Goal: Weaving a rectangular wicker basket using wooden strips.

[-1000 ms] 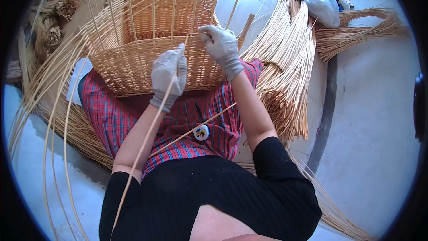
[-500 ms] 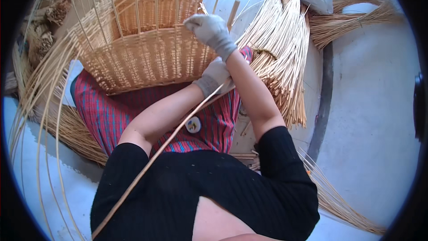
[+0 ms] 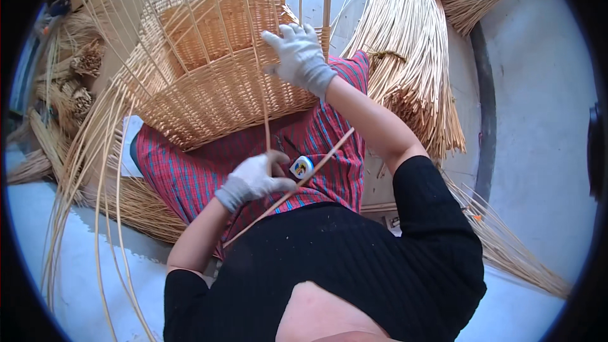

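A partly woven wicker basket (image 3: 221, 92) with upright stakes rests tilted across my knees, on red checked cloth (image 3: 166, 163). My right hand (image 3: 296, 56), in a pale glove, is open with fingers spread at the basket's near right rim. Over the lap is my gloved left hand (image 3: 253, 180), thumb and fingers apart, slightly blurred. A thin cane (image 3: 262, 98) runs down the basket's side to the left fingertips; whether they touch it is unclear. Another rod (image 3: 329, 153) lies slantwise across the lap, passing by the left thumb. Beside that hand sits a small rounded white-and-blue object (image 3: 301, 166), perhaps a tape measure.
Bundles of pale canes (image 3: 405, 50) lie on the floor to the right, one tied with a cord. Long loose canes (image 3: 104, 171) trail from the basket's left end. More bundles (image 3: 76, 82) are piled at far left, with thin canes (image 3: 519, 253) at lower right.
My left hand has left the right hand's side and moved down and left over the lap. My right hand has opened its fingers. The slanting rod has shifted, and the basket's tilt has altered in view.
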Available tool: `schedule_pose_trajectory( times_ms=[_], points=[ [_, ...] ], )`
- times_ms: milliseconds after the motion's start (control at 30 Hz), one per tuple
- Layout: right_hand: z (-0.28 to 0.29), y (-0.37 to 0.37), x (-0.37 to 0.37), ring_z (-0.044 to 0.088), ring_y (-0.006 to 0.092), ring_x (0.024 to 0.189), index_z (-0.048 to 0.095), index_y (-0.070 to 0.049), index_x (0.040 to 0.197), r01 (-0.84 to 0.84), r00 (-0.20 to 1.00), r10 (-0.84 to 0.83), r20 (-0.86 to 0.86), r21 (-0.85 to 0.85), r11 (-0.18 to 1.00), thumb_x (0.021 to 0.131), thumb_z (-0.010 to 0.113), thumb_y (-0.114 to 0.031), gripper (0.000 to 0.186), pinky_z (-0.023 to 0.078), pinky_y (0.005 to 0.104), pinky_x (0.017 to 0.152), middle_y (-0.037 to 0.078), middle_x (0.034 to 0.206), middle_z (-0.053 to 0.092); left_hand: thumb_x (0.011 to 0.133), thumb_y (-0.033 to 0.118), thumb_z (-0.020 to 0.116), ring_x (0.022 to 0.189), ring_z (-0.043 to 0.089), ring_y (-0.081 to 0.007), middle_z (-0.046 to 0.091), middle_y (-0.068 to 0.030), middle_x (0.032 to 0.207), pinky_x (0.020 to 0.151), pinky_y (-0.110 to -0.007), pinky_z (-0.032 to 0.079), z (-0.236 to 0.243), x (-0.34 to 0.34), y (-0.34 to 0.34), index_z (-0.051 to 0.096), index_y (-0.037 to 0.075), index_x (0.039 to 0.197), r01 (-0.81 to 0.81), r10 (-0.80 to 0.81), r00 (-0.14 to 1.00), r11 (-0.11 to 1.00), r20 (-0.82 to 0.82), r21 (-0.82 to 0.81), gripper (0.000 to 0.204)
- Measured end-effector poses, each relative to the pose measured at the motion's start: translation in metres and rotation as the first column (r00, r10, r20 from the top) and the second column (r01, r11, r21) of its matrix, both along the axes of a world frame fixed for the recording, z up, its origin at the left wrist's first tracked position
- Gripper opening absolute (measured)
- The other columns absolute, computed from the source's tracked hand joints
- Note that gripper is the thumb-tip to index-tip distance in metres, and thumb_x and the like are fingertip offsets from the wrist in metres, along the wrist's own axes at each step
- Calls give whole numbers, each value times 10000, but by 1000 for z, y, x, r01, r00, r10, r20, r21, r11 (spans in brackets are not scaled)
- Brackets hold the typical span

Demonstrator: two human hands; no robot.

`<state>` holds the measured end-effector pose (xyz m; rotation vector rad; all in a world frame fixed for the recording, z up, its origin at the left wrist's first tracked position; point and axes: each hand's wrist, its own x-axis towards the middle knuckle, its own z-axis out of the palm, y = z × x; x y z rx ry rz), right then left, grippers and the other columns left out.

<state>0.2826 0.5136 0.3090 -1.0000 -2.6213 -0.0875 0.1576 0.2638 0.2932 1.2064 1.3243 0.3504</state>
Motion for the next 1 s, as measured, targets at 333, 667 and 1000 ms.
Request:
schedule_pose_trajectory(
  times_ms=[333,667,1000],
  points=[
    [31,-126,86,741,327,1017,680,-116,1342,-97,810,587,-11,-988,116,879,792,-416,563,573,447,893,151,1116,766,1017,269,748,989,670,-126,720,-38,1059,923,-331,541,34,-26,-50,621,54,1400,134,-119,924,991,364,-17,457],
    [50,-168,-4,698,337,956,742,-169,1094,-502,758,363,-542,-128,856,856,791,-228,251,555,460,833,73,1029,722,1010,36,595,805,630,-110,707,-42,930,714,-262,510,0,-121,-101,723,47,1175,-422,458,889,806,15,414,210],
    [-66,-183,13,736,343,951,763,-140,997,-160,887,349,303,-507,847,898,713,-384,268,569,491,815,114,962,747,1012,425,689,1083,693,-343,724,-202,1238,934,-453,560,-211,-278,-438,631,-33,1348,-991,751,99,14,-653,-134,572]
  ],
)
